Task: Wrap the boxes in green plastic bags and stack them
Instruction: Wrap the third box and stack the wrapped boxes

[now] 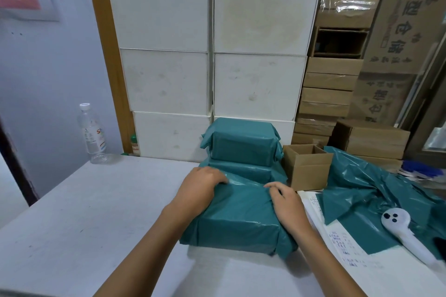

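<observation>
A box wrapped in green plastic (pixel 237 222) lies on the white table (pixel 84 212) in front of me. My left hand (pixel 199 188) presses on its far left top, fingers curled over the bag's fold. My right hand (pixel 286 205) rests on its right top edge, fingertips pinching the plastic. Behind it stands a stack of two wrapped green boxes, the upper one (pixel 241 143) on the lower one (pixel 243 171). Loose green plastic bags (pixel 369 188) lie crumpled at the right.
An open brown cardboard box (pixel 307 166) stands right of the stack. A white handheld device (pixel 403 234) lies on the bags, above printed paper sheets (pixel 337 241). A water bottle (pixel 91 132) stands at the back left. White boxes (pixel 212 43) and brown cartons (pixel 330 94) fill the back.
</observation>
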